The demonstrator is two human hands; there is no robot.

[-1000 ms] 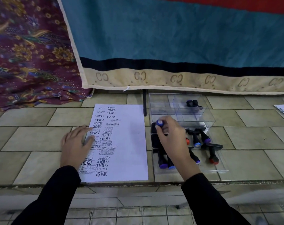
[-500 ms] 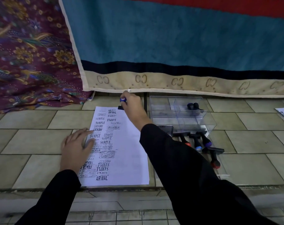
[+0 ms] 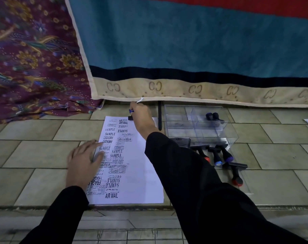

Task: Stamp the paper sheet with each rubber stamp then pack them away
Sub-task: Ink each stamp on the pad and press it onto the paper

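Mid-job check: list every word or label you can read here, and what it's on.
"AIR MAIL": paper sheet, top and bottom.
"SAMPLE": sheet, repeated.
"EXPRESS": sheet.
"FAX OUT": sheet.
"AMENDED": sheet, upside down.
"FRAGILE": sheet, sideways, beside the left hand.
"CC": blanket border, repeated.
Script imprints, boxed imprints, black case label: too small to read.

Blanket [image 3: 184, 92] hem hangs just behind paper's [image 3: 142, 175] far edge. Right hand [image 3: 140, 115] with stamp [image 3: 131, 115] close under hem. Black post [image 3: 159, 115] stands between paper and clear box [image 3: 199, 125]. Right forearm crosses paper's right side. Left hand [image 3: 84, 161] flat on left edge. Loose stamps [image 3: 218, 155] crowd tiles [image 3: 35, 155] before box. Bare tiles left of paper and right of box.
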